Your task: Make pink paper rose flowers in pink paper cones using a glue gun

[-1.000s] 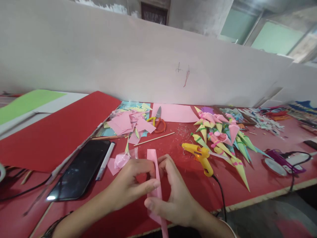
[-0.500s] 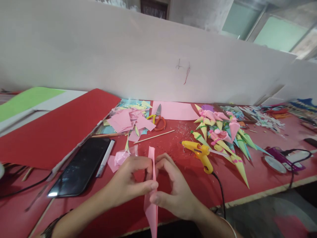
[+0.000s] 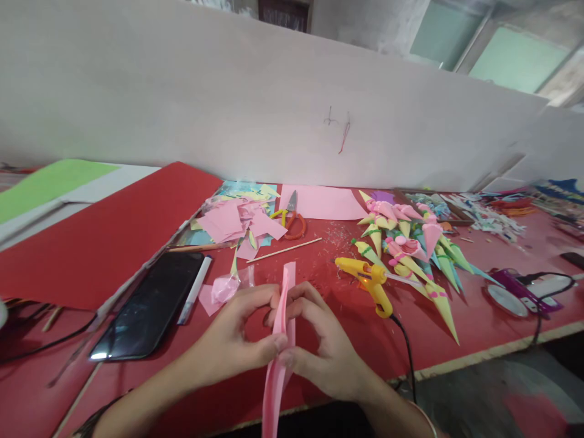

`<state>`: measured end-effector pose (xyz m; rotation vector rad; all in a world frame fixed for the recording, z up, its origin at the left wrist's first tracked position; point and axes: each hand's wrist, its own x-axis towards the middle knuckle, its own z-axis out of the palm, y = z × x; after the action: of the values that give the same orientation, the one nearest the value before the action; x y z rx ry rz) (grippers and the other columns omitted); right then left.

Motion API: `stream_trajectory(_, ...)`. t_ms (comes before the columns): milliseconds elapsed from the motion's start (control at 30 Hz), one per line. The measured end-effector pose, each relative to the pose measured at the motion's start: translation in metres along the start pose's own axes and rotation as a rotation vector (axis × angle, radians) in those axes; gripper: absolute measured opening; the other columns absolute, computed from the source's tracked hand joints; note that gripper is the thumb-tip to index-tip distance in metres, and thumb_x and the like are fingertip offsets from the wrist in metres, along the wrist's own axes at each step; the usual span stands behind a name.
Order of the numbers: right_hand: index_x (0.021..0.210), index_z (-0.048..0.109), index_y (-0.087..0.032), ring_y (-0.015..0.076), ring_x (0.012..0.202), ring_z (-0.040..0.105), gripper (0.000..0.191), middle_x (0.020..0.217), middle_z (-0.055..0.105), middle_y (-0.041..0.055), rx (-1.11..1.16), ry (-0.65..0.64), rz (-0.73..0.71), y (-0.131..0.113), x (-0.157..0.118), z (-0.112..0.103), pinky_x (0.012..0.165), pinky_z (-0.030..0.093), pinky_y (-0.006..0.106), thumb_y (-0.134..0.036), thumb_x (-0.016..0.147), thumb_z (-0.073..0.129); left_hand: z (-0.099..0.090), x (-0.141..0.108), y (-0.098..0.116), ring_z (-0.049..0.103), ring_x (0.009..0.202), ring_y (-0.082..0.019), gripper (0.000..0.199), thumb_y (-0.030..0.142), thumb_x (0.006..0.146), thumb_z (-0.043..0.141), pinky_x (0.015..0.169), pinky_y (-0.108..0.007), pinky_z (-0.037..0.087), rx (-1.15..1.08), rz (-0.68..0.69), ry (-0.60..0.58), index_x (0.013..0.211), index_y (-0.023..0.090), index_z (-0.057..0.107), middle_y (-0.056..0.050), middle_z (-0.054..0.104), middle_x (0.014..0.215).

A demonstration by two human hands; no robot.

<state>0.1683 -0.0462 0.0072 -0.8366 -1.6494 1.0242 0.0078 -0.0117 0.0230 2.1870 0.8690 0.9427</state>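
Pinching pink paper [image 3: 274, 389] in left hand [image 3: 232, 331] and right hand [image 3: 326, 347], set on edge between both, sticking out ahead and behind. Got yellow glue gun [image 3: 371, 278] right of right hand.

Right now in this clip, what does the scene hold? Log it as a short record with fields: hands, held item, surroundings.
Left hand: thumb and fingers pinching a long piece of pink paper
Right hand: thumb and fingers on the same paper
Paper pose: nearly edge-on to the camera, between both hands
Left side: flat black phone, slim white marker beside it
Right side: yellow glue gun near a heap of pastel cones
Beyond hands: thin wooden stick, scissors with orange and yellow handles
Surface: red tabletop
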Motion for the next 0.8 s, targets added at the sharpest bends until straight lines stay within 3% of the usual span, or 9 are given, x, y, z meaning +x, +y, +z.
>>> stream_trajectory(100, 0.080, 0.054, -0.020, 0.0180, 0.086, 0.054, 0.006, 0.087, 0.053, 0.0038, -0.053, 0.033, -0.001, 0.000, 0.001, -0.001, 0.080, 0.046, 0.033, -0.018, 0.074, 0.052, -0.002, -0.003, 0.000, 0.060, 0.069, -0.017, 0.018, 0.029, 0.082, 0.044, 0.062, -0.027, 0.051, 0.048, 0.024, -0.002, 0.083, 0.021, 0.060, -0.001, 0.066, 0.075)
stream_trajectory(167, 0.076, 0.052, -0.019, 0.0170, 0.078, 0.053, 0.007, 0.081, 0.053, 0.0031, -0.068, 0.081, 0.031, 0.000, 0.002, -0.002, 0.073, 0.045, 0.031, -0.014, 0.072, 0.047, -0.005, -0.005, 0.002, 0.060, 0.066, -0.016, 0.021, 0.026, 0.083, 0.042, 0.061, -0.026, 0.050, 0.059, 0.003, -0.021, 0.074, 0.021, 0.060, -0.001, 0.066, 0.072)
stream_trajectory(333, 0.066, 0.045, -0.020, 0.0123, 0.060, 0.044, 0.018, 0.063, 0.044, -0.0027, -0.076, 0.281, 0.157, 0.004, 0.000, -0.015, 0.056, 0.038, 0.024, -0.025, 0.083, 0.044, -0.017, -0.012, -0.006, 0.057, 0.057, -0.015, 0.029, 0.021, 0.083, 0.037, 0.053, -0.022, 0.048, 0.106, -0.065, 0.003, 0.059, 0.020, 0.054, 0.002, 0.060, 0.059)
stream_trajectory(400, 0.066, 0.043, -0.020, 0.0108, 0.054, 0.039, 0.024, 0.060, 0.039, -0.0044, -0.088, 0.375, 0.186, 0.005, -0.003, -0.024, 0.050, 0.034, 0.022, -0.031, 0.088, 0.042, -0.023, -0.014, -0.017, 0.058, 0.059, -0.016, 0.029, 0.024, 0.086, 0.036, 0.055, -0.024, 0.048, 0.191, -0.095, 0.017, 0.062, 0.020, 0.054, 0.002, 0.061, 0.065)
stream_trajectory(467, 0.065, 0.042, -0.021, 0.0105, 0.052, 0.038, 0.028, 0.059, 0.038, -0.0048, -0.121, 0.416, 0.178, 0.004, -0.006, -0.031, 0.048, 0.032, 0.021, -0.035, 0.089, 0.042, -0.026, -0.012, -0.026, 0.061, 0.076, -0.021, 0.018, 0.028, 0.085, 0.043, 0.067, -0.030, 0.050, 0.397, -0.132, 0.127, 0.076, 0.019, 0.056, -0.003, 0.064, 0.082)
stream_trajectory(500, 0.065, 0.042, -0.021, 0.0105, 0.052, 0.038, 0.029, 0.059, 0.039, -0.0048, -0.135, 0.406, 0.161, 0.004, -0.008, -0.033, 0.048, 0.032, 0.021, -0.035, 0.090, 0.042, -0.026, -0.011, -0.029, 0.060, 0.089, -0.025, 0.015, 0.029, 0.084, 0.046, 0.075, -0.035, 0.049, 0.517, -0.133, 0.205, 0.088, 0.018, 0.056, -0.007, 0.062, 0.094)
stream_trajectory(600, 0.065, 0.044, -0.021, 0.0108, 0.053, 0.040, 0.029, 0.059, 0.042, -0.0045, -0.132, 0.281, 0.087, 0.001, -0.009, -0.034, 0.049, 0.033, 0.022, -0.034, 0.091, 0.042, -0.021, -0.002, -0.028, 0.043, 0.118, -0.032, 0.041, 0.025, 0.083, 0.049, 0.094, -0.046, 0.039, 0.742, -0.018, 0.337, 0.122, 0.013, 0.040, -0.018, 0.046, 0.124)
stream_trajectory(700, 0.071, 0.052, -0.021, 0.0113, 0.054, 0.044, 0.027, 0.061, 0.049, -0.0034, -0.071, 0.168, 0.034, -0.001, -0.010, -0.029, 0.051, 0.035, 0.022, -0.033, 0.092, 0.041, -0.013, 0.008, -0.013, 0.043, 0.118, -0.029, 0.044, 0.019, 0.087, 0.041, 0.096, -0.045, 0.034, 0.724, 0.092, 0.251, 0.130, 0.015, 0.032, -0.016, 0.047, 0.126)
stream_trajectory(800, 0.075, 0.056, -0.020, 0.0128, 0.059, 0.050, 0.027, 0.067, 0.056, -0.0010, -0.004, 0.193, 0.012, 0.000, -0.011, -0.022, 0.055, 0.039, 0.023, -0.036, 0.092, 0.042, -0.008, 0.019, 0.001, 0.052, 0.105, -0.024, 0.031, 0.020, 0.090, 0.033, 0.093, -0.045, 0.032, 0.558, 0.044, 0.166, 0.119, 0.019, 0.042, -0.008, 0.059, 0.112)
